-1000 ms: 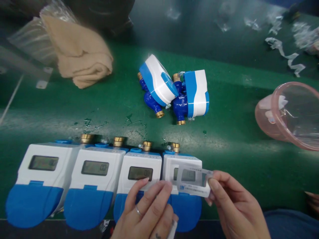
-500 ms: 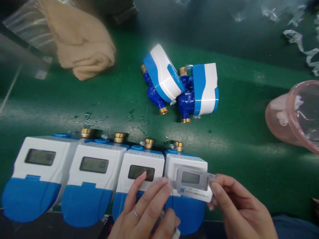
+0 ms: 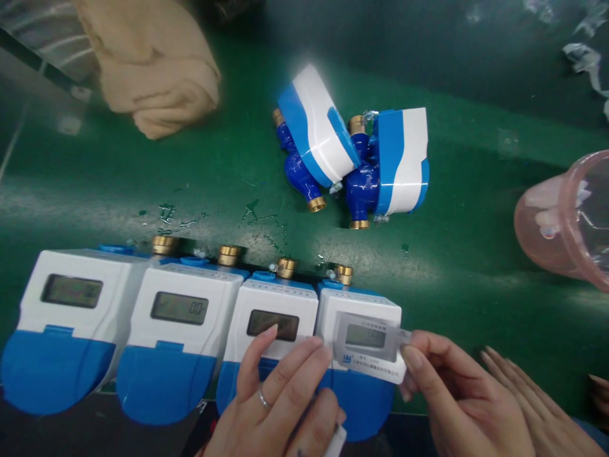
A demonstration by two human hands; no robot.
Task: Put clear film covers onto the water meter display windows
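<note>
Four white-and-blue meters with small displays stand in a row, among them the rightmost meter (image 3: 361, 406) and the third meter (image 3: 247, 301). A grey-and-white label (image 3: 368, 346) lies over the rightmost meter's face, around its display. My right hand (image 3: 457, 387) pinches the label's right end between thumb and forefinger. My left hand (image 3: 285, 393), with a ring on one finger, rests over the third meter and the label's left side. Its thumb and lower fingers are pressed around a small white piece (image 3: 337, 439) that is mostly hidden.
Two more meters, a tilted one (image 3: 318, 127) and one on its side (image 3: 402, 162), lie behind the row. A beige cloth (image 3: 157, 70) is at the back left, a pink bin (image 3: 547, 219) at the right. Another person's hand (image 3: 533, 397) is beside my right hand.
Another person's hand has come into view at the lower right. The view has shifted slightly. My hands hold nearly the same pose, with the label now closer against the meter's face.
</note>
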